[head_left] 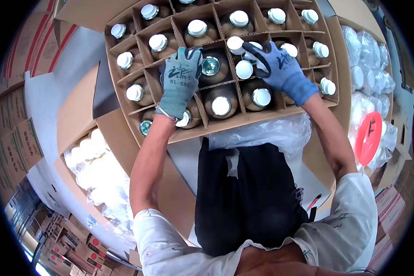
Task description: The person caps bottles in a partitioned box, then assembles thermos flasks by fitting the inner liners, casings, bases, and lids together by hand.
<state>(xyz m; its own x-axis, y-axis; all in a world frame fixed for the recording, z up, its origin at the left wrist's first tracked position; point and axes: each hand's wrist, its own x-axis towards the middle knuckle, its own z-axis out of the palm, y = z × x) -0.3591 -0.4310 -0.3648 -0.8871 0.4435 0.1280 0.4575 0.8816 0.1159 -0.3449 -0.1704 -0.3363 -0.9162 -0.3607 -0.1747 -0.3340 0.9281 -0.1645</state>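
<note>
An open cardboard box (pixel 225 127) holds brown-looking bottles in a grid of cardboard dividers. My left hand (pixel 178 83), in a grey-green glove, reaches over one compartment with its fingers curled down. Whatever lies beneath its palm is hidden. Just right of it, an uncapped bottle (pixel 210 66) shows a greenish mouth. My right hand (pixel 283 71), in a blue-grey glove, curls its thumb and fingers around a white cap (pixel 253 51). Two more white caps, an upper one (pixel 235 45) and a lower one (pixel 244 69), sit beside its fingertips. Most surrounding bottles wear white caps, such as a near bottle (pixel 221 106).
Another bottle with a greenish mouth (pixel 146 127) stands in the box's near left corner. Boxes of plastic-wrapped white items flank me on the left (pixel 99 168) and right (pixel 370 69). A red ring-shaped object (pixel 368 139) lies on the right one. Clear plastic film (pixel 267 134) hangs below the box.
</note>
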